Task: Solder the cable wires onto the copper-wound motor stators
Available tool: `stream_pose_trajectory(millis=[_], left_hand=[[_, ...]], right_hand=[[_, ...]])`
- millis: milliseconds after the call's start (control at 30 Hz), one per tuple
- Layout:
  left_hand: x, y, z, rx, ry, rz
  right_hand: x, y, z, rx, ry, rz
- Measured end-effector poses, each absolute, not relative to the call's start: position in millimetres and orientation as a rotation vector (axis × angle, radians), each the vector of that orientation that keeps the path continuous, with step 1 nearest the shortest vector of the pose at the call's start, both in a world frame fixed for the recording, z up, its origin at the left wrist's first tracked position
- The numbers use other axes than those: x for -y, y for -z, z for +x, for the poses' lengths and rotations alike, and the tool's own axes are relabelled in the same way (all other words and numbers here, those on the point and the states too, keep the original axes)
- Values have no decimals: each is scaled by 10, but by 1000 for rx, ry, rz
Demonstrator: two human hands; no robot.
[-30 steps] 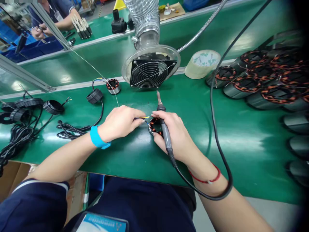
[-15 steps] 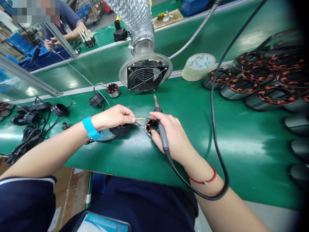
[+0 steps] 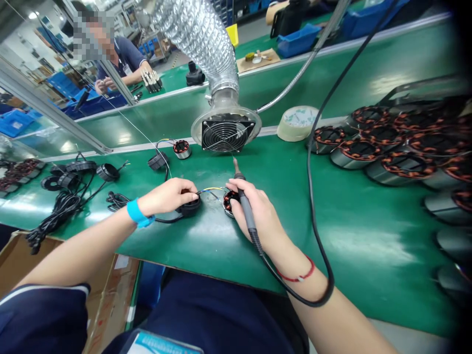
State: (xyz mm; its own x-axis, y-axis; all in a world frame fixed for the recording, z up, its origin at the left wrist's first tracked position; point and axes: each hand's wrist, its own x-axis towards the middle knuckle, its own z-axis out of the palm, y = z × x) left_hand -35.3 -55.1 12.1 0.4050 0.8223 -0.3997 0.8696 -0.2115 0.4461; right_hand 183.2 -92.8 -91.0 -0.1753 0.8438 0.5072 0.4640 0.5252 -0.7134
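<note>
In my right hand is a soldering iron, its tip pointing up and away toward the fan. The fingers of that hand also rest at a small wound stator, partly hidden by them. My left hand is closed at the rim of a black round housing on the bench. Yellow and blue wires run from the housing side across to the stator. A thin strand of solder wire slants down to behind my left hand.
A fume extractor fan hangs above the green bench. Many stators stand at right, beside a tape roll. Black housings and cables lie at left. Another stator sits behind. Across the partition a person works.
My left hand has let go of the wire ends and drawn back left to the black housing. The wires now reach the stator. My right hand still holds the iron; the view has tilted up.
</note>
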Motion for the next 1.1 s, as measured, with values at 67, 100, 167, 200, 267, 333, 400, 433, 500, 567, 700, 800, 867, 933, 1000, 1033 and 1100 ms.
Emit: stream_pose_trajectory(millis=[67, 100, 167, 200, 267, 333, 400, 433, 500, 567, 700, 800, 867, 933, 1000, 1033, 1100], left_hand=[[684, -32, -336, -1485, -52, 2210], [746, 14, -328, -1504, -107, 2314], [842, 93, -320, -1526, -145, 2515], [872, 122, -320, -1535, -134, 2597], [897, 155, -320, -1553, -85, 2723], [881, 154, -316, -1561, -50, 2784], [845, 130, -305, -1542, -45, 2766], [827, 116, -299, -1526, -39, 2744], [799, 98, -296, -1500, -26, 2725], [786, 103, -307, -1492, -21, 2757], [787, 161, -354, -1466, -54, 2839], [802, 182, -383, -1468, -67, 2836], [816, 166, -396, -1459, -40, 2824], [818, 124, -399, -1429, 10, 2791], [784, 60, -382, -1380, 41, 2711], [748, 24, -362, -1350, 38, 2646], [638, -45, -296, -1285, 13, 2492]], right_hand=[[925, 911, 1824, 1774, -507, -1081], [922, 907, 1817, 1759, -511, -1081], [910, 885, 1797, 1759, -512, -1078], [902, 865, 1783, 1781, -509, -1077], [879, 811, 1754, 1855, -500, -1075], [849, 749, 1728, 1937, -489, -1070], [814, 695, 1709, 1988, -500, -1069], [794, 674, 1701, 1998, -520, -1066], [750, 640, 1685, 2000, -579, -1046], [698, 609, 1661, 2008, -642, -996], [590, 547, 1598, 2091, -700, -881], [549, 554, 1598, 2165, -628, -863], [558, 594, 1648, 2164, -533, -900], [597, 640, 1731, 2131, -487, -958], [656, 677, 1820, 2086, -519, -1018], [689, 694, 1859, 2057, -547, -1043], [752, 733, 1915, 1987, -598, -1094]])
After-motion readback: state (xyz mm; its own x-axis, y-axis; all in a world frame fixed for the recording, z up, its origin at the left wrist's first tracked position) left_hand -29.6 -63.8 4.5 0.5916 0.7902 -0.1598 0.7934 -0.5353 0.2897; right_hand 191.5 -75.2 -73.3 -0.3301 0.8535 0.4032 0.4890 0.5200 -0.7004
